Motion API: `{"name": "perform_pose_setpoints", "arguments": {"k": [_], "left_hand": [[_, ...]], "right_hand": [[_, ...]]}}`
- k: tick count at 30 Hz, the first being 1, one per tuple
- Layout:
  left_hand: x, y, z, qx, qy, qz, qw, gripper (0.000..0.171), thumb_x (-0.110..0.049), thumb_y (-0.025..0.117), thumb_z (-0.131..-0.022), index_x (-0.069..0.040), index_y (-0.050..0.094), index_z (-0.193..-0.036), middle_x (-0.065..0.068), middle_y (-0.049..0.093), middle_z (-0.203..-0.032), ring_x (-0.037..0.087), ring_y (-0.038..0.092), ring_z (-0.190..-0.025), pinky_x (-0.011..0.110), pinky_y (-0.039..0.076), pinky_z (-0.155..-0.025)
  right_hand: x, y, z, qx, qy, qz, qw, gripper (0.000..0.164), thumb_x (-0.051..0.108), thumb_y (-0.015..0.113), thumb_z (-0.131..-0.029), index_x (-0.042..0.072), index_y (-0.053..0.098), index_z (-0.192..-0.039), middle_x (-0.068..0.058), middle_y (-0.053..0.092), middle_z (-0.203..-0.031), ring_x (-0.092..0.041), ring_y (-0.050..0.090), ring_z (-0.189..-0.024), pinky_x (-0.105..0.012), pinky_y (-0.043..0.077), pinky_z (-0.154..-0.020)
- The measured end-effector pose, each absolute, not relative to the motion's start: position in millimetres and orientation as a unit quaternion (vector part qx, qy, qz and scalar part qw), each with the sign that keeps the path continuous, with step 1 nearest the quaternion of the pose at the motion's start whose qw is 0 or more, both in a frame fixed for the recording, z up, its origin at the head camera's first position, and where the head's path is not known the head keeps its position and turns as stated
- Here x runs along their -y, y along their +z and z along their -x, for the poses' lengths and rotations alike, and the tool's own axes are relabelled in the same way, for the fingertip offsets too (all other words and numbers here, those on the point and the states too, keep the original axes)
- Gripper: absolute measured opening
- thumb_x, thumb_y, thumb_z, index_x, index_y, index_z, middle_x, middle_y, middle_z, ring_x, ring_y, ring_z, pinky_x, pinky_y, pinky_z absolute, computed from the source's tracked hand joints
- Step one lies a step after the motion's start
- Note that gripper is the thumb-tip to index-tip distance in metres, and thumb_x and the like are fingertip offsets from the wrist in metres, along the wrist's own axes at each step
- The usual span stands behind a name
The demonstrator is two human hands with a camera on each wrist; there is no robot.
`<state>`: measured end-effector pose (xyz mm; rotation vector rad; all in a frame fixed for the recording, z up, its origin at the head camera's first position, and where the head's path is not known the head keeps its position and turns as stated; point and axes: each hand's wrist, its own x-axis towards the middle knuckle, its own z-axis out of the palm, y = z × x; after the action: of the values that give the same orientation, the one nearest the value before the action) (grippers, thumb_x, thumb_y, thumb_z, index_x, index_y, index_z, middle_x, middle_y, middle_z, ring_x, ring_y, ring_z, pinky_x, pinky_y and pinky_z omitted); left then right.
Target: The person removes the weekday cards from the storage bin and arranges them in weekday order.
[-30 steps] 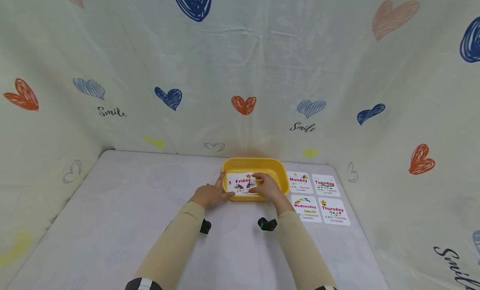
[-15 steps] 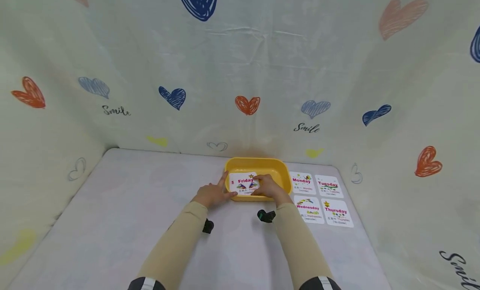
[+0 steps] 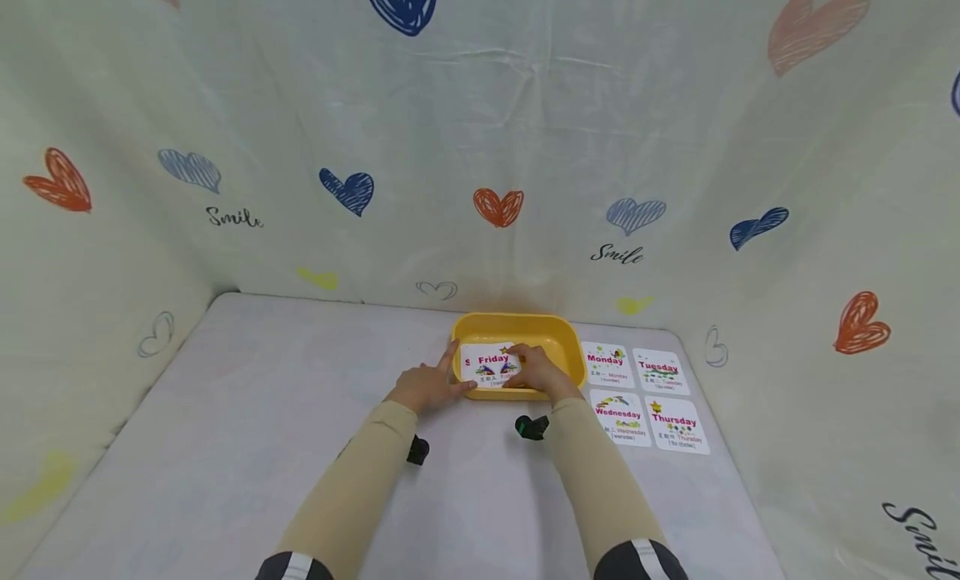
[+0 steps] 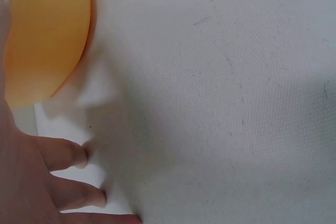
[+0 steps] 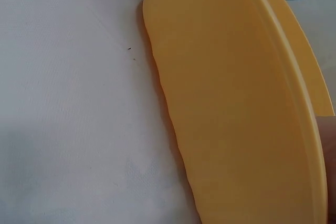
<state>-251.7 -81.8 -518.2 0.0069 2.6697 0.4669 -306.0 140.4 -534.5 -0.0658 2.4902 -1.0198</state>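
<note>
A yellow tray stands at the back of the table, with a Friday card in its left half. Beneath that card, at its left edge, another card shows a red letter S. My right hand reaches over the tray's front rim and pinches the Friday card's right side between thumb and forefinger. At the tray's front left corner, my left hand rests with thumb and forefinger spread along the rim. In the left wrist view, the left hand's other fingers point down beside the tray. The right wrist view shows mostly the tray's outer wall.
Right of the tray, Monday, Tuesday, Wednesday and Thursday cards lie in two rows on the white table. A heart-printed curtain rises behind the table and at both sides.
My right fingers have shifted slightly on the Friday card's right side. The card and tray hold their place, and the left hand stays at the corner. The head view has shifted slightly.
</note>
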Motion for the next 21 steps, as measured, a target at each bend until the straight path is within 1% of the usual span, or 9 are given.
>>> {"name": "perform_pose_setpoints", "arguments": {"k": [5, 8, 12, 16, 21], "left_hand": [[80.3, -517.4, 252.2, -0.962, 0.166, 0.002, 0.215, 0.095, -0.075, 0.046, -0.086, -0.030, 0.003, -0.158, 0.030, 0.045, -0.141, 0.051, 0.045, -0.125, 0.061, 0.039, -0.100], [79.3, -517.5, 252.4, -0.961, 0.168, 0.006, 0.218, 0.094, -0.074, 0.047, -0.086, -0.030, 0.004, -0.158, 0.030, 0.044, -0.142, 0.051, 0.043, -0.127, 0.061, 0.039, -0.101], [79.1, -519.4, 253.1, -0.961, 0.166, 0.009, 0.220, 0.094, -0.074, 0.046, -0.087, -0.030, 0.004, -0.158, 0.029, 0.043, -0.143, 0.051, 0.043, -0.128, 0.060, 0.039, -0.102], [80.7, -517.9, 251.9, -0.962, 0.168, 0.002, 0.215, 0.094, -0.074, 0.046, -0.087, -0.030, 0.004, -0.158, 0.030, 0.044, -0.142, 0.051, 0.044, -0.127, 0.061, 0.038, -0.102], [83.2, -514.6, 249.9, -0.961, 0.175, -0.007, 0.214, 0.094, -0.074, 0.046, -0.087, -0.029, 0.004, -0.158, 0.030, 0.045, -0.141, 0.051, 0.043, -0.127, 0.062, 0.037, -0.102]], "right_hand": [[-140.3, -536.2, 306.6, -0.894, -0.387, 0.009, 0.225, 0.067, 0.017, 0.083, -0.079, 0.021, 0.050, -0.138, -0.013, 0.040, -0.139, -0.030, 0.041, -0.116, -0.050, 0.034, -0.108], [-140.2, -538.6, 308.3, -0.893, -0.391, -0.005, 0.225, 0.068, 0.015, 0.083, -0.079, 0.020, 0.049, -0.137, -0.012, 0.040, -0.138, -0.030, 0.041, -0.116, -0.049, 0.033, -0.109], [-139.6, -539.8, 310.0, -0.890, -0.398, -0.012, 0.223, 0.073, 0.013, 0.084, -0.078, 0.015, 0.044, -0.139, -0.013, 0.040, -0.136, -0.030, 0.040, -0.116, -0.048, 0.032, -0.110], [-138.8, -538.7, 310.3, -0.885, -0.408, -0.016, 0.224, 0.077, 0.012, 0.085, -0.076, 0.008, 0.041, -0.140, -0.013, 0.045, -0.131, -0.029, 0.043, -0.113, -0.047, 0.034, -0.109], [-138.3, -536.9, 309.9, -0.896, -0.384, -0.008, 0.222, 0.069, 0.015, 0.085, -0.076, 0.004, 0.046, -0.132, -0.011, 0.049, -0.124, -0.028, 0.045, -0.110, -0.045, 0.037, -0.107]]}}
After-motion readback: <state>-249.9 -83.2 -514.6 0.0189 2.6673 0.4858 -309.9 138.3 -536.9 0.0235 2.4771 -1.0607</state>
